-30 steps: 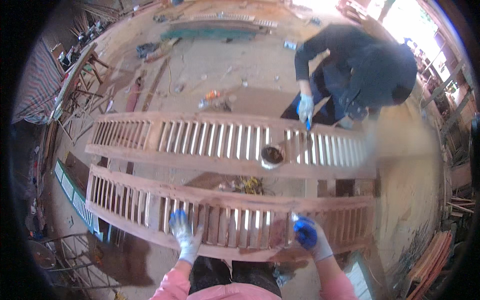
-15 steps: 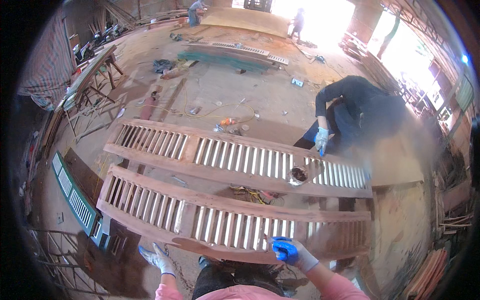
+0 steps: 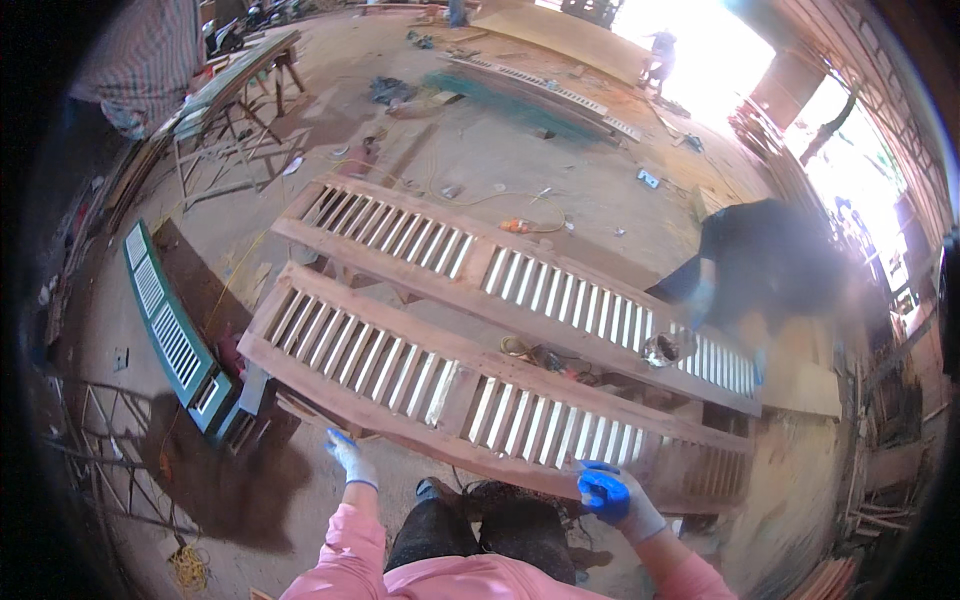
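Observation:
Two long reddish-brown louvered wooden panels lie side by side before me, the nearer panel (image 3: 457, 408) and the farther panel (image 3: 480, 265). My right hand (image 3: 618, 498), in a white glove with blue fingers, is at the nearer panel's front edge. Its fingers are curled round something small that I cannot make out. My left hand (image 3: 352, 460), gloved the same way, is off that panel's front edge towards the left. Its fingers are stretched out and hold nothing. A round shiny container (image 3: 664, 349) with dark contents stands on the farther panel's right part.
A co-worker (image 3: 765, 260) in dark clothes, blurred, bends at the farther panel's right end. On the left are a green louvered panel (image 3: 175, 352) and wooden trestles (image 3: 262, 100). A yellow cord (image 3: 545, 208) crosses the floor. Another person (image 3: 660, 60) stands by the bright doorway.
My view has turned, so the panels appear shifted right and more slanted. My left hand has moved nearer the panel's front edge. The co-worker's gloved hand has become blurred.

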Available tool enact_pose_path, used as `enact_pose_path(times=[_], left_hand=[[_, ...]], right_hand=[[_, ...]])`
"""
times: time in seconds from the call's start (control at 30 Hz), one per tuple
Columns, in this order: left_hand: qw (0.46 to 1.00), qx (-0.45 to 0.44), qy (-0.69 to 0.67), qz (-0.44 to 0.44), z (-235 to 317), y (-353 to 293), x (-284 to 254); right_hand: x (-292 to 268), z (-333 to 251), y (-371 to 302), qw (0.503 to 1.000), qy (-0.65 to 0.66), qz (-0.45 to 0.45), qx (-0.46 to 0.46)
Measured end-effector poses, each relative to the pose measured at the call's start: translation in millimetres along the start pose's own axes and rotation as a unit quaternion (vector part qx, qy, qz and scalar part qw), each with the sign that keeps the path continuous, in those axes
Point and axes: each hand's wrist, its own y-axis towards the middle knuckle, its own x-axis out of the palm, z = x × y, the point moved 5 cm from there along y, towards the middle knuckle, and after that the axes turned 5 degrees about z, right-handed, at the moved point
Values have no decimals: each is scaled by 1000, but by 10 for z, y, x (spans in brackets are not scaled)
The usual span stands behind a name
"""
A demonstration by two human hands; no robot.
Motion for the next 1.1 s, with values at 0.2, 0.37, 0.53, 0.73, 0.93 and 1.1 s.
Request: enact_pose_path(times=[0.2,0.37,0.53,0.73,0.93,1.1], left_hand=[[996,-81,5,23,-156,-128,-6],[993,-118,-30,3,-41,-85,-744],[992,-112,-7,56,439,-520,-1343],[988,-153,-20,33,616,-568,-1186],[999,6,-21,37,795,288,-1068],[927,317,197,34,2067,837,-603]], right_hand=[[175,-139,142,988,127,-76,-50],[385,-460,283,915,353,-138,141],[553,-654,278,961,78,-157,-213],[1002,-655,307,910,368,-164,94],[2260,-1324,725,912,355,-171,115],[3516,-1999,1297,925,308,-205,87]])
